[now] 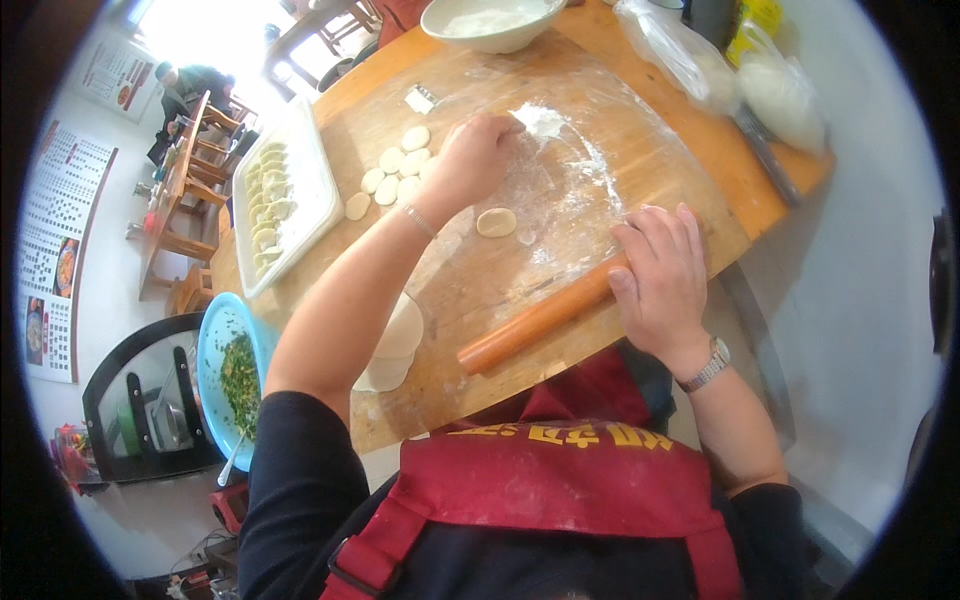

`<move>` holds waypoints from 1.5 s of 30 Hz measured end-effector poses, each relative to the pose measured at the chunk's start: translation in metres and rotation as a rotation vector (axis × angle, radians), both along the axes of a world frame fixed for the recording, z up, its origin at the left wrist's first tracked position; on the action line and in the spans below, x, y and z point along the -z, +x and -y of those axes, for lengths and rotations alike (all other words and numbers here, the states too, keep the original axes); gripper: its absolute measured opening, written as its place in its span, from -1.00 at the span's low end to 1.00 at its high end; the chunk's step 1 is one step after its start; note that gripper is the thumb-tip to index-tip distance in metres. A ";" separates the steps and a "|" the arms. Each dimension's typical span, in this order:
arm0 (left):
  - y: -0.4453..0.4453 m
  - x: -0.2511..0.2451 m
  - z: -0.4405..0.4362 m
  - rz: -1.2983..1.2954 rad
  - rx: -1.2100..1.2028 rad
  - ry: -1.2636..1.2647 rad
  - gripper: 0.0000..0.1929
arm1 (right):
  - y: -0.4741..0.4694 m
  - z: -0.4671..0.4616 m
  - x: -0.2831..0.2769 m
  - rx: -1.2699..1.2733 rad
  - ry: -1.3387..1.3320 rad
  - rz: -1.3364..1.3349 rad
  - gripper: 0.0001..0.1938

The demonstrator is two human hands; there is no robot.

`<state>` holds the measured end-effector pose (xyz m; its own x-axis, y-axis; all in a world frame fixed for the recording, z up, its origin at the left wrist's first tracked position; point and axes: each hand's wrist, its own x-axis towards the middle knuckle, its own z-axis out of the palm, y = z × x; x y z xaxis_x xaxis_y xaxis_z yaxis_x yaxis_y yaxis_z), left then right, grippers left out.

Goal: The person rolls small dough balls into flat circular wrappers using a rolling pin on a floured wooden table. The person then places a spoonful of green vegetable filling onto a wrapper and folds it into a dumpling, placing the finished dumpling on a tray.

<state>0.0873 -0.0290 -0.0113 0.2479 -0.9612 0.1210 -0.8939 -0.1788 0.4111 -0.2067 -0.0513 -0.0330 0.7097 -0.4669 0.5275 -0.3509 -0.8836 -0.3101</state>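
My right hand [664,277] lies over the right end of a wooden rolling pin [536,322], thumb on its near side. The pin rests slantwise along the near edge of a floured wooden board [600,172]. Beside a small heap of flour [540,120], my left hand [480,157] has its fingers curled downward; whether anything is in them is hidden. One flattened dough disc [496,223] lies alone between the hands. Several small dough rounds [390,161] sit left of my left hand, partly behind it. Rolled wrappers [394,352] overlap under my left forearm.
A white tray [328,195] at the left holds rows of dumplings [268,199]. Nearer stands a blue bowl [206,360] of chopped green filling with a spoon. A flour bowl [491,37] is at the back; plastic bags [780,90] and a knife-like tool [765,154] lie right. A person [187,90] is far off.
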 end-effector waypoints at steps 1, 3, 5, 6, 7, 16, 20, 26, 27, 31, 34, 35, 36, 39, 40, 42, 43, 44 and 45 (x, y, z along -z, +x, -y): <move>-0.001 0.002 0.010 0.107 0.067 -0.004 -0.77 | 0.000 0.000 0.000 0.003 0.000 0.008 -0.65; -0.010 0.005 0.018 0.290 0.125 0.075 -0.75 | -0.001 0.001 0.001 0.006 0.000 0.016 -0.65; -0.023 0.004 0.002 0.042 0.294 -0.033 -0.75 | -0.001 0.001 0.002 0.001 0.004 0.017 -0.64; -0.031 0.003 -0.015 -0.103 0.400 -0.129 -0.75 | -0.001 0.001 0.002 0.001 -0.006 0.022 -0.64; -0.035 -0.001 -0.029 -0.182 0.293 -0.077 -0.76 | -0.001 0.002 0.003 -0.003 -0.014 0.027 -0.64; -0.041 -0.019 -0.090 0.035 0.006 -0.017 -0.80 | -0.001 0.002 0.003 -0.002 -0.017 0.042 -0.63; -0.045 -0.008 -0.092 -0.185 -0.083 0.140 -0.83 | 0.001 0.001 0.001 0.011 -0.039 0.060 -0.69; -0.049 0.001 -0.014 -0.198 -0.009 -0.154 -0.79 | 0.004 0.001 -0.002 0.011 -0.020 0.000 -0.74; -0.052 0.002 -0.011 -0.162 0.013 -0.100 -0.79 | 0.002 0.003 -0.003 0.017 -0.017 -0.026 -0.74; -0.073 -0.006 -0.030 -0.286 0.043 0.068 -0.80 | -0.010 0.021 -0.011 0.082 -0.092 -0.180 -0.70; -0.077 -0.017 -0.044 -0.429 -0.026 0.064 -0.81 | -0.005 0.042 -0.013 -0.007 -0.150 -0.176 -0.63; -0.079 -0.019 -0.046 -0.462 0.000 0.099 -0.81 | 0.002 0.050 -0.013 -0.062 -0.167 -0.142 -0.59; -0.082 -0.019 -0.048 -0.485 0.040 0.083 -0.82 | 0.011 0.058 -0.011 -0.081 -0.081 -0.233 -0.48; -0.084 -0.015 -0.043 -0.374 0.098 0.028 -0.83 | 0.060 0.083 0.001 -0.048 -0.056 -0.248 -0.37; -0.084 -0.013 -0.042 -0.307 0.101 0.062 -0.83 | 0.078 0.092 0.004 0.004 -0.078 -0.199 -0.35; -0.081 -0.007 -0.038 -0.394 0.101 0.019 -0.82 | 0.104 0.103 0.012 0.104 -0.106 -0.101 -0.33; -0.079 -0.004 -0.036 -0.436 0.099 0.020 -0.82 | 0.109 0.105 0.015 0.113 -0.095 -0.104 -0.32; -0.078 -0.001 -0.035 -0.291 0.148 -0.104 -0.81 | 0.110 0.104 0.017 0.120 -0.081 -0.108 -0.31; -0.077 0.001 -0.034 -0.284 0.190 -0.098 -0.80 | 0.104 0.101 0.016 0.116 -0.073 -0.076 -0.29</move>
<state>0.0106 0.0049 -0.0126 0.1025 -0.9806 0.1668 -0.7549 0.0325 0.6550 -0.1031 -0.1521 -0.0493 0.6920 -0.5110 0.5099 -0.4722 -0.8547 -0.2156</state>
